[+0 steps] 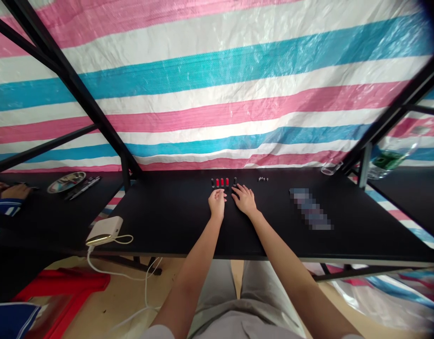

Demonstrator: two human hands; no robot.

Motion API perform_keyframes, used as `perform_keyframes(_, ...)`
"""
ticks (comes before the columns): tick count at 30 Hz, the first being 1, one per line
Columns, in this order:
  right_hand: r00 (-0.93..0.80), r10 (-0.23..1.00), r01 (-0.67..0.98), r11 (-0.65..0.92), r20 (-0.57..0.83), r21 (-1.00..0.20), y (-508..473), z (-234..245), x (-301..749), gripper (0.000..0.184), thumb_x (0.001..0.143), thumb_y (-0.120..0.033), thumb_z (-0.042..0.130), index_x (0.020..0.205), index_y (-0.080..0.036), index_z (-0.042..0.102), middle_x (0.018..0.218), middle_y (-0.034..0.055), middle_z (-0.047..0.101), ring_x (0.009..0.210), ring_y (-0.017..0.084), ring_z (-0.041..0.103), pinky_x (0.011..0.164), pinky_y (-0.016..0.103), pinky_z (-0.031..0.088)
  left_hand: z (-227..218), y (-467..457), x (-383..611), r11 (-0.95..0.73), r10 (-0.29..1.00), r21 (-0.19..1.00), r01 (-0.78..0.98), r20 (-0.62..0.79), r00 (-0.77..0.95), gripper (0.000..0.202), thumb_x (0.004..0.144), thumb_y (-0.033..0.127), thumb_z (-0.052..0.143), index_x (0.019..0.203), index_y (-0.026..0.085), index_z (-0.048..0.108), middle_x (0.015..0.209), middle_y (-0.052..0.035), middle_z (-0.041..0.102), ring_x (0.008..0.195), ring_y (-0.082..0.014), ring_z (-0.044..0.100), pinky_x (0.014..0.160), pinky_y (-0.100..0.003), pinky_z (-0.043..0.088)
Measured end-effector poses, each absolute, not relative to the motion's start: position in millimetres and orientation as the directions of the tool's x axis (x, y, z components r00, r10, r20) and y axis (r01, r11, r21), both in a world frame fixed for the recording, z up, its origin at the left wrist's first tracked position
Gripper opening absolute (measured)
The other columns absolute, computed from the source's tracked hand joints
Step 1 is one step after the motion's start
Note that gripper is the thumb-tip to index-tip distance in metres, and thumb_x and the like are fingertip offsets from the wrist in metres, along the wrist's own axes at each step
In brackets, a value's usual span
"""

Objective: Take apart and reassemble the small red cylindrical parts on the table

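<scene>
A short row of small upright red and black tubes [222,182] stands on the black table [167,216] near its far edge. My left hand [217,202] rests on the table just in front of the row, fingers curled loosely, with nothing visible in it. My right hand [244,198] lies flat beside it with fingers spread, its fingertips close to the black tube [235,181] at the row's right end. A few tiny dark pieces [262,179] lie further right.
A white power bank [104,230] with a cable sits at the table's left front corner. A blurred patch [310,208] lies right of my hands. Another person's hand [12,190] rests on the left table near a metal dish [66,181]. A glass [332,167] and a green bottle [389,162] stand far right.
</scene>
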State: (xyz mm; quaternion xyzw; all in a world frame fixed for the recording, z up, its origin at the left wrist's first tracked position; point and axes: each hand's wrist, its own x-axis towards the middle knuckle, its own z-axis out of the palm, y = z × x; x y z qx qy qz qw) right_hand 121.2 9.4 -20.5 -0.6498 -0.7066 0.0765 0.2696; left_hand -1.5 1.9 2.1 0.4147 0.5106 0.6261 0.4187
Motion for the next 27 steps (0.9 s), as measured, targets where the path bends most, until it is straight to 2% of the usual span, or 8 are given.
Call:
perform_keyframes(4,-0.044,0.985,0.926,0.103,0.168,-0.364,11.5,-17.7,116.6,0.044,0.090,-0.042,0.030,0.131,-0.031,0.040,0.142,0.0019,0.031,0.133,0.026,0.020,0.105,0.050,0.016,-1.0,4.8,-1.8,-0.128,0.949,0.984,-0.123,0.085,-0.304,0.018,0.072,0.029,0.056,0.077,0.013,0.060,0.061,-0.0004,0.058,0.046,-0.0064,0.049,0.048,-0.019,0.039)
perform_keyframes(9,-0.038,0.993,0.952,0.069,0.108,-0.298,13.2,-13.1,113.1,0.048,0.091,-0.044,0.024,0.136,-0.031,0.031,0.144,0.0012,0.026,0.134,0.025,0.016,0.105,0.050,0.013,-1.0,5.5,-1.8,-0.111,0.949,0.984,-0.137,0.065,-0.309,0.018,0.071,0.029,0.057,0.077,0.013,0.060,0.061,-0.0005,0.058,0.045,-0.0065,0.049,0.047,-0.020,0.039)
perform_keyframes(18,-0.023,0.995,0.952,0.052,0.099,-0.302,12.0,-12.0,111.6,0.050,0.091,-0.045,0.022,0.137,-0.028,0.029,0.144,0.0014,0.027,0.133,0.023,0.017,0.106,0.049,0.012,3.5,1.9,-1.1,-0.107,0.948,0.987,-0.122,0.064,-0.311,0.018,0.073,0.030,0.055,0.076,0.013,0.060,0.061,-0.0005,0.058,0.045,-0.0062,0.048,0.047,-0.019,0.039)
perform_keyframes(23,-0.011,0.971,0.908,0.110,0.239,-0.403,10.2,-15.5,113.1,0.044,0.090,-0.040,0.029,0.130,-0.025,0.040,0.137,0.0051,0.039,0.128,0.025,0.028,0.103,0.052,0.017,2.6,2.2,-2.0,-0.107,0.950,0.987,-0.122,0.065,-0.306,0.019,0.073,0.030,0.055,0.078,0.013,0.060,0.061,-0.0005,0.058,0.046,-0.0063,0.049,0.048,-0.019,0.039)
perform_keyframes(27,0.076,0.888,0.811,0.210,0.454,-0.546,5.7,-13.3,119.6,0.034,0.089,-0.035,0.035,0.111,-0.020,0.056,0.116,0.0095,0.056,0.108,0.023,0.048,0.092,0.042,0.034,3.7,1.5,-1.7,-0.114,0.951,0.985,-0.128,0.071,-0.300,0.021,0.074,0.033,0.056,0.078,0.013,0.061,0.063,-0.0008,0.058,0.046,-0.0062,0.049,0.048,-0.019,0.039)
